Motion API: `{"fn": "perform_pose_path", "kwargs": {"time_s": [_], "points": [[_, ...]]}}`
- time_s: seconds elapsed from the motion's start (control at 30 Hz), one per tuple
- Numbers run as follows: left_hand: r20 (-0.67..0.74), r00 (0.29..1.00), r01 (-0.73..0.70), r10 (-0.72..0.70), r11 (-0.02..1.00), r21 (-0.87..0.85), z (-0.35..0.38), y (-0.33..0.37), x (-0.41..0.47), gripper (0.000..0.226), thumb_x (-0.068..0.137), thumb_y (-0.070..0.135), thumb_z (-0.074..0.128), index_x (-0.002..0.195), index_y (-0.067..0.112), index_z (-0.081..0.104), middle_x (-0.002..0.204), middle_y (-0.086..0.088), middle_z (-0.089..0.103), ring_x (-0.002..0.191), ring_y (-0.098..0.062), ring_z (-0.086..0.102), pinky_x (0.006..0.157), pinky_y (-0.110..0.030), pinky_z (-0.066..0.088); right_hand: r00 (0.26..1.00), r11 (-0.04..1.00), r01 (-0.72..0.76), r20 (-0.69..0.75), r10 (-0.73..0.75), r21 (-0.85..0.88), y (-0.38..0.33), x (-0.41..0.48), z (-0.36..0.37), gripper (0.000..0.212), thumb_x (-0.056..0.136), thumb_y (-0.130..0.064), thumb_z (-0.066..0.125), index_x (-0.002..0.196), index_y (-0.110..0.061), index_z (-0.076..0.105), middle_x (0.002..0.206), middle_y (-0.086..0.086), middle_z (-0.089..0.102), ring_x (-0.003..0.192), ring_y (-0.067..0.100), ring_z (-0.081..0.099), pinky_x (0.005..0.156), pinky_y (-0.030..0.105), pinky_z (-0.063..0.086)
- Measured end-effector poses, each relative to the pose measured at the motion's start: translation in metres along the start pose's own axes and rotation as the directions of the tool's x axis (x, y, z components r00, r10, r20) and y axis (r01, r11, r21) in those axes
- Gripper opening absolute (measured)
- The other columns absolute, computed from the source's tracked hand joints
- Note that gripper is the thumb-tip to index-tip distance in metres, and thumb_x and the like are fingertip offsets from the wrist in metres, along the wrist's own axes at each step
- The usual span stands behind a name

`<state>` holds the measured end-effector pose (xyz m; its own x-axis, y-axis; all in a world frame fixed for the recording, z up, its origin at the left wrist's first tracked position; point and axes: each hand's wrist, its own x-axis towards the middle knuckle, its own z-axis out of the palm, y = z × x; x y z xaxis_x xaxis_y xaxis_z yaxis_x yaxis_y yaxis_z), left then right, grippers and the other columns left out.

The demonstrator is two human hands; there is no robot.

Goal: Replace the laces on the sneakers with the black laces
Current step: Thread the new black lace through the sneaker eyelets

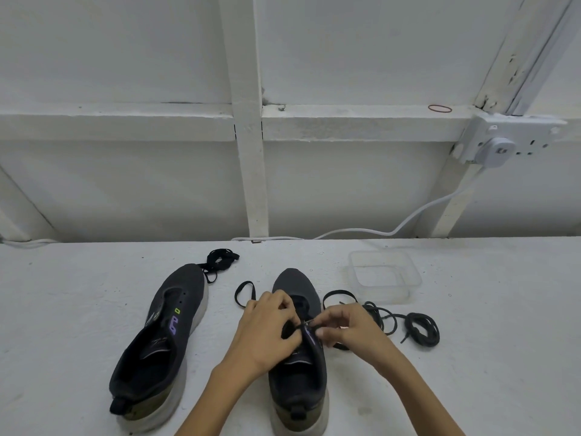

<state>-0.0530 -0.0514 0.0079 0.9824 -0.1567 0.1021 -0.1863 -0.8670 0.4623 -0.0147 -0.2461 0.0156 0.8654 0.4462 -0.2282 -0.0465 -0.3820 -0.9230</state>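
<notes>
Right sneaker (pixel 298 382) stands toe-away on the counter (pixel 471 372), beside the unlaced left sneaker (pixel 163 335). I see the left hand (pixel 267 332) with fingers (pixel 283 303) curled on its upper; the right hand (pixel 352 328) pinches the black lace (pixel 306 323) at the eyelets.

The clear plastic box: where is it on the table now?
In the head view the clear plastic box stands right of centre on the table, beside the toe of the right sneaker and behind the loose black laces.
</notes>
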Motion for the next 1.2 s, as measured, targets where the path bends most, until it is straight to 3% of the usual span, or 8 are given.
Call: {"fn": "perform_pose_path", "kwargs": {"time_s": [0.17, 0.3, 0.47, 0.6, 0.83, 0.97, 1.1, 1.2], "points": [[-0.005, 0.998, 0.06, -0.061, 0.996, -0.07, 0.001, 0.0, -0.002, 0.023, 0.082, 0.048, 0.065, 0.099, 0.033, 0.071, 0.107, 0.023, 0.046, 0.1, 0.001, 0.039, 0.089, -0.022, 0.03, 0.999, 0.999, 0.043, -0.027, -0.043, -0.013, 0.003, 0.0, 0.007, 0.008, 0.085, -0.004, 0.07, 0.09, -0.005, 0.076, 0.062, -0.005, 0.064, 0.054, 0.003, 0.053, 0.055, 0.017, 0.043], [-0.074, 0.993, 0.084, -0.09, 0.993, -0.078, 0.007, 0.004, -0.004, 0.015, 0.084, 0.042, 0.065, 0.091, 0.032, 0.072, 0.104, 0.023, 0.048, 0.099, -0.001, 0.04, 0.085, -0.021, 0.034, 0.996, 0.996, 0.075, -0.054, -0.078, -0.053, 0.001, 0.0, 0.011, 0.006, 0.085, -0.011, 0.072, 0.089, -0.008, 0.076, 0.07, -0.001, 0.069, 0.058, 0.001, 0.056, 0.058, 0.022, 0.048], [-0.114, 0.992, 0.044, -0.058, 0.992, -0.117, 0.011, 0.002, -0.007, 0.012, 0.084, 0.041, 0.065, 0.087, 0.03, 0.067, 0.1, 0.024, 0.048, 0.098, 0.001, 0.043, 0.087, -0.023, 0.034, 0.998, 0.998, 0.056, -0.04, -0.055, 0.013, 0.0, -0.006, 0.012, 0.014, 0.083, -0.027, 0.076, 0.095, -0.021, 0.072, 0.09, 0.005, 0.071, 0.073, 0.01, 0.061, 0.061, 0.026, 0.054], [-0.15, 0.987, 0.043, -0.063, 0.99, -0.133, 0.015, -0.002, -0.007, 0.011, 0.082, 0.042, 0.067, 0.081, 0.031, 0.065, 0.096, 0.026, 0.051, 0.097, 0.004, 0.046, 0.091, -0.024, 0.026, 0.997, 0.998, 0.007, -0.071, -0.003, 0.063, -0.003, -0.005, 0.017, 0.022, 0.073, -0.027, 0.069, 0.093, -0.019, 0.069, 0.08, 0.006, 0.064, 0.069, 0.011, 0.059, 0.061, 0.034, 0.055], [-0.28, 0.928, 0.139, -0.246, 0.925, -0.352, 0.03, 0.001, -0.012, 0.01, 0.073, 0.034, 0.074, 0.071, 0.03, 0.064, 0.098, 0.024, 0.059, 0.09, -0.006, 0.058, 0.085, -0.043, 0.049, 0.998, 0.998, -0.011, -0.054, 0.015, 0.068, -0.009, -0.005, 0.014, 0.03, 0.07, -0.022, 0.059, 0.098, -0.017, 0.067, 0.076, 0.002, 0.061, 0.067, 0.005, 0.059, 0.063, 0.034, 0.058], [-0.306, 0.905, 0.177, -0.296, 0.915, -0.363, 0.036, 0.005, -0.015, 0.016, 0.075, 0.023, 0.08, 0.073, 0.03, 0.065, 0.101, 0.026, 0.057, 0.09, -0.008, 0.06, 0.08, -0.038, 0.051, 0.996, 1.0, 0.02, -0.083, -0.019, 0.017, -0.009, -0.006, 0.016, 0.02, 0.078, -0.012, 0.06, 0.095, -0.018, 0.067, 0.075, 0.006, 0.06, 0.066, 0.01, 0.06, 0.063, 0.038, 0.061], [-0.344, 0.894, 0.16, -0.286, 0.922, -0.351, 0.037, 0.007, -0.018, 0.017, 0.075, 0.018, 0.08, 0.075, 0.028, 0.067, 0.101, 0.027, 0.057, 0.087, -0.006, 0.061, 0.074, -0.031, 0.052, 0.987, 0.995, 0.063, -0.141, -0.074, -0.081, -0.008, -0.008, 0.021, 0.024, 0.08, -0.005, 0.057, 0.089, -0.024, 0.069, 0.074, 0.011, 0.062, 0.06, 0.024, 0.063, 0.062, 0.046, 0.06], [-0.353, 0.886, 0.159, -0.301, 0.912, -0.379, 0.035, 0.002, -0.019, 0.018, 0.075, 0.013, 0.081, 0.074, 0.025, 0.068, 0.101, 0.026, 0.058, 0.088, 0.0, 0.06, 0.072, -0.014, 0.046, 0.98, 0.983, 0.068, -0.175, -0.099, -0.172, -0.004, -0.007, 0.025, 0.032, 0.079, -0.002, 0.053, 0.087, -0.029, 0.069, 0.07, 0.006, 0.062, 0.059, 0.023, 0.062, 0.061, 0.046, 0.057]]}}
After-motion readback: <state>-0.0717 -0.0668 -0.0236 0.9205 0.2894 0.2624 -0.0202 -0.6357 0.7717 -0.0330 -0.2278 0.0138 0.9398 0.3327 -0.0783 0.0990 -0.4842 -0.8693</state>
